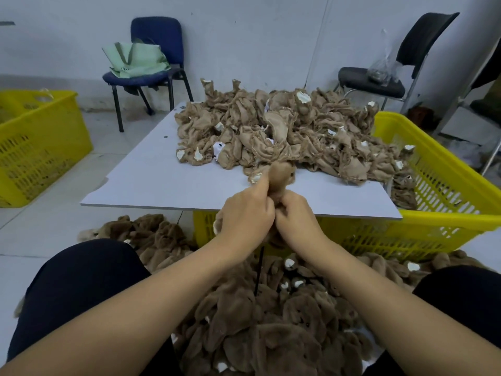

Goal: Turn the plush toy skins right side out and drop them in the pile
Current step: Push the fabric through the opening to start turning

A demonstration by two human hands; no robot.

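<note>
Your left hand [245, 213] and right hand [294, 215] both pinch one half-turned plush skin [279, 180] at the worktop [151, 180] edge. Many inside-out skins [271, 126] wait at 12 o'clock; the turned pile [271, 308] lies at 6 o'clock.

Both bare forearms reach forward and converge, left hand [245, 213] and right hand [295, 215] knuckle to knuckle, fingers curled (gripping a plush skin [279, 177] between them).

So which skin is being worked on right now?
Find the white board laid over the yellow basket. At its near edge both hands, left hand and right hand, grip one skin. Unlike the heap behind, it shows fuzzy fur.
</note>
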